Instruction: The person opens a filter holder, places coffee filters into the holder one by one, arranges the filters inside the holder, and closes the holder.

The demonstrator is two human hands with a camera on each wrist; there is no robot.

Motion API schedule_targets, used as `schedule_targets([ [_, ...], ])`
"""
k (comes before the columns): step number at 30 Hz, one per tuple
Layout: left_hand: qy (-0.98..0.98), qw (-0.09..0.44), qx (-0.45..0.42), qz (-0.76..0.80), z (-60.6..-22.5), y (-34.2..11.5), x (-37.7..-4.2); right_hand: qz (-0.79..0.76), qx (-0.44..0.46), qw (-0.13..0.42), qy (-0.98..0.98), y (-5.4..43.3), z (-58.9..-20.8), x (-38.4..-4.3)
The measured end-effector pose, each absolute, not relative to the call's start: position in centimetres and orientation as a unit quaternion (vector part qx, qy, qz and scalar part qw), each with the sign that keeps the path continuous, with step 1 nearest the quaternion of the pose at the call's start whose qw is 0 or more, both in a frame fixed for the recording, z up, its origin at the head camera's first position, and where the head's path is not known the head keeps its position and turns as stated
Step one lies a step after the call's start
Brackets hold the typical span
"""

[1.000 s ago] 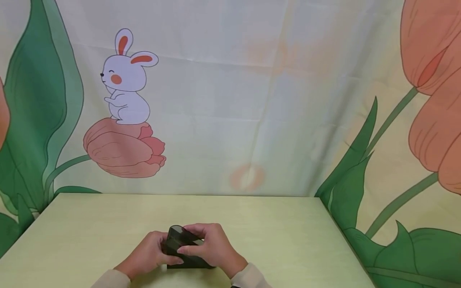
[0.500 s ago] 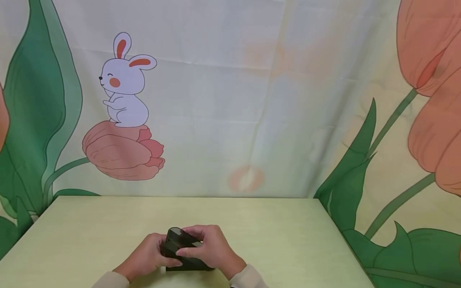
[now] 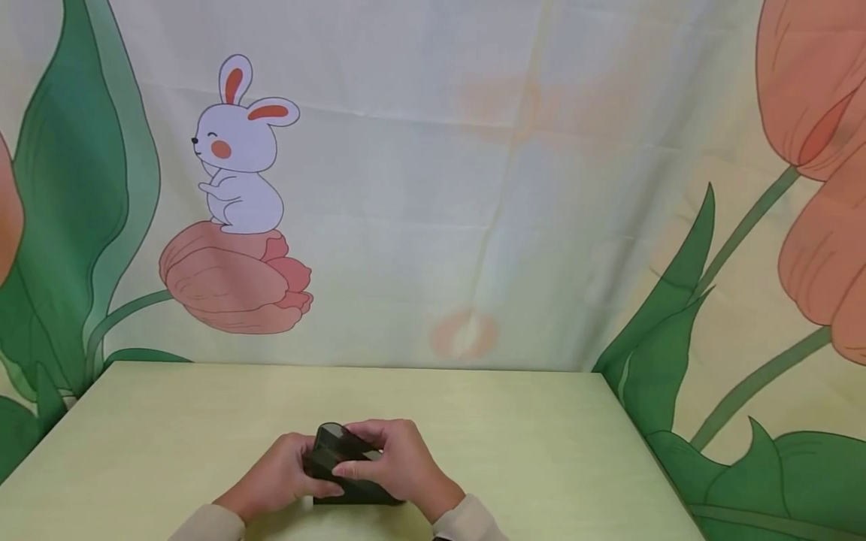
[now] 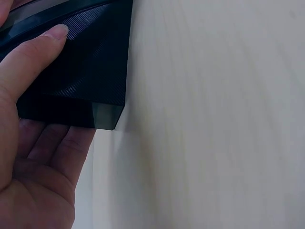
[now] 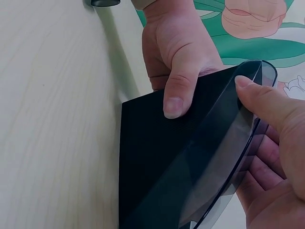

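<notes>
A dark, see-through plastic box with a ribbed face and a slanted, curved upper edge [image 3: 352,487] stands at the table's near side in the head view. My left hand [image 3: 274,477] grips its left end. In the left wrist view the thumb lies on the ribbed face of the box [image 4: 95,71], and the other fingers go behind and under it. My right hand [image 3: 406,466] holds the upper rim, thumb on the near side and fingers on the far side. The right wrist view shows both thumbs on the box [image 5: 152,167]; its inside is mostly hidden.
The pale wooden table [image 3: 541,443] reaches back to a hanging cloth backdrop [image 3: 392,225] printed with a rabbit, tulips and leaves. A dark round object [image 5: 105,2] shows at the top edge of the right wrist view, close to the left sleeve.
Both hands keep their hold on the box, which stays in place. Only the head view shifts slightly.
</notes>
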State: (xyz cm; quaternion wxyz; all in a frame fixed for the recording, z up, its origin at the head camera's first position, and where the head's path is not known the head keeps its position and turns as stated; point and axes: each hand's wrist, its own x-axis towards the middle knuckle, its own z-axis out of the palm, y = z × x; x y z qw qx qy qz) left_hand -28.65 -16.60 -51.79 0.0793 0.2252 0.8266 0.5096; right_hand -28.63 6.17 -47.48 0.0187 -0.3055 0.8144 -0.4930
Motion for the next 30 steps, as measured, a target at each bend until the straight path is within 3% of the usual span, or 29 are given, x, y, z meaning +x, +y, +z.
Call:
schedule_targets([
  [21, 0.830, 0.081, 0.220, 0.506, -51.7, -16.4, -28.7, -0.501, -0.302, 0.016, 0.811, 6.2, -47.6, -28.4],
  [30, 0.830, 0.090, 0.231, 0.500, -51.5, -16.5, -28.6, -0.505, -0.321, 0.020, 0.801, 7.2, -49.3, -29.0],
])
